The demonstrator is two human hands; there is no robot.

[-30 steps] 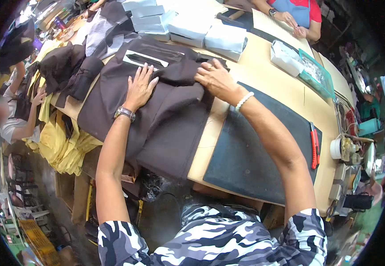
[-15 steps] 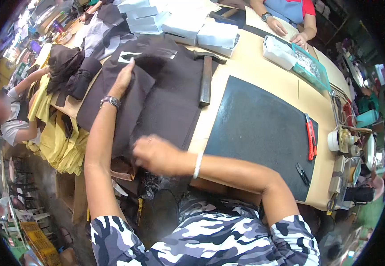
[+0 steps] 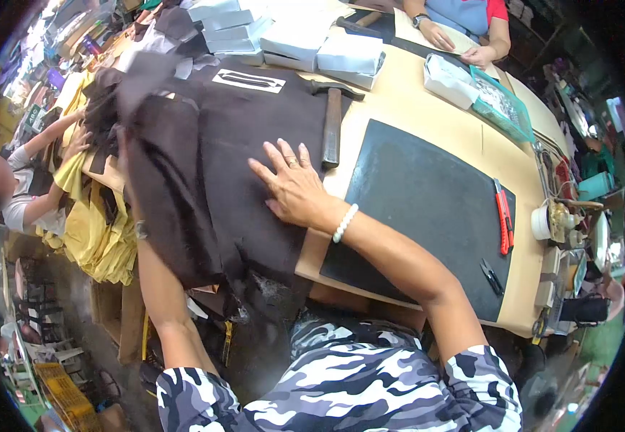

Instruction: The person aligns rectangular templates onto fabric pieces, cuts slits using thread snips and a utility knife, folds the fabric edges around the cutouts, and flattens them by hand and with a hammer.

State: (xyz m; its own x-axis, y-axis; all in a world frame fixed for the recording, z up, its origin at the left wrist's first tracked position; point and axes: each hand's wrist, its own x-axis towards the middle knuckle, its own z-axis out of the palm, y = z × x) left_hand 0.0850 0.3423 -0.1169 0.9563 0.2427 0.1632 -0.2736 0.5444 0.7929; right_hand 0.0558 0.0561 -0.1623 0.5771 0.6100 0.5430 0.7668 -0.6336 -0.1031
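Lengthwise near-to-far, the dark cloth (image 3: 230, 147)

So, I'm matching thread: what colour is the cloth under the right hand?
The cloth is very dark brown; the head view shows it best.

On the worktable (image 3: 417, 101), a large cloth (image 3: 230, 137) lies left of a cutting mat (image 3: 420, 209) — a hammer (image 3: 333, 126) rests along the cloth's right edge, between them. A utility knife (image 3: 503, 216) lies on the mat's right side, with snips (image 3: 491, 277) just in front. Behind the cloth sit stacks (image 3: 351, 57), apparently boxes; behind the mat, toward the right, a basket (image 3: 503, 127).
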